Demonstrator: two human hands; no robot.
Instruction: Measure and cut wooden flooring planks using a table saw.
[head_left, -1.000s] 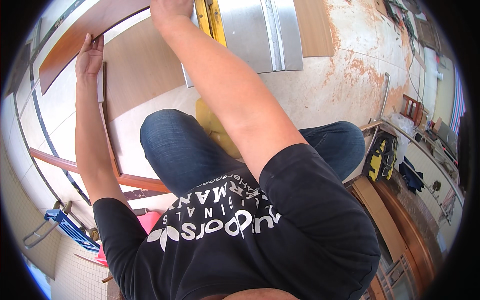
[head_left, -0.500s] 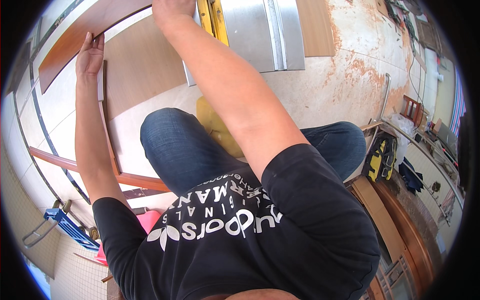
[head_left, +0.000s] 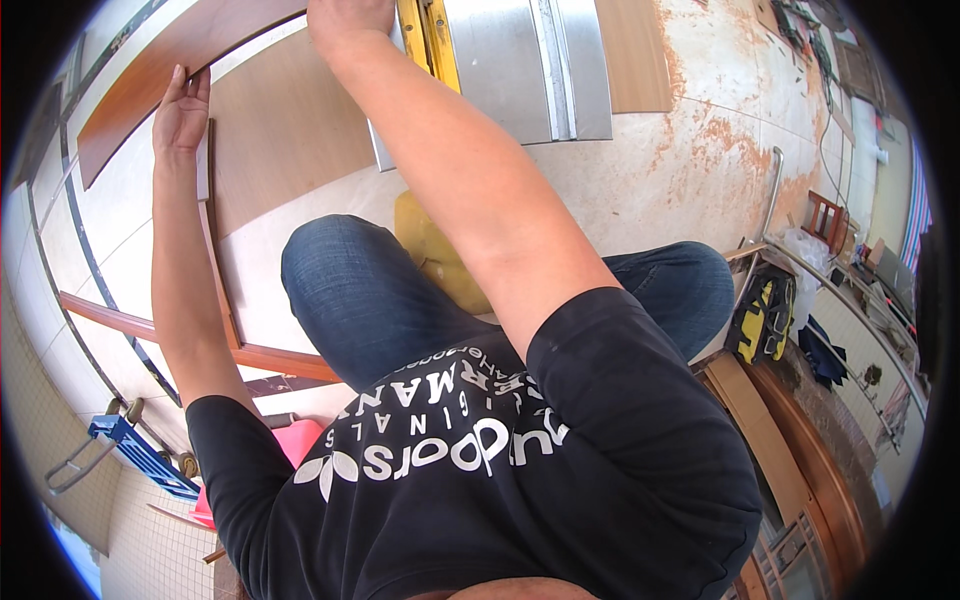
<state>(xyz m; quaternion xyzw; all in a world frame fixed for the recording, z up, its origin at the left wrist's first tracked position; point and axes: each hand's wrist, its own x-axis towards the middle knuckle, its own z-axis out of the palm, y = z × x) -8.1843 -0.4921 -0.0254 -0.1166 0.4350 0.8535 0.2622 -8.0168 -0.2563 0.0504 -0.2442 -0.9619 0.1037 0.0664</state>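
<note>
A long reddish-brown wooden board [head_left: 150, 95] slants across the upper left and runs out of the top of the picture. My left hand [head_left: 182, 118] grips its near edge, one digit over the face and the other fingers partly hidden behind it. At the top edge, my right hand [head_left: 350, 15] is beside the board's far end and a yellow rail [head_left: 437, 45]. Its fingers are cut off by the picture's edge. The rail lies along a silver metal table [head_left: 500, 65] with a grooved track.
Beneath the metal table lie light brown panels [head_left: 285, 130]. Between my knees is a yellowish seat [head_left: 430, 250]. Reddish wooden strips [head_left: 290, 362] cross at my left, near a blue hand cart [head_left: 145, 455]. At right stand a black-and-yellow bag [head_left: 765, 315] and wooden furniture [head_left: 800, 450].
Hardly anything differs. The whole view has shifted very slightly, while both hands and the board keep their places relative to each other.
</note>
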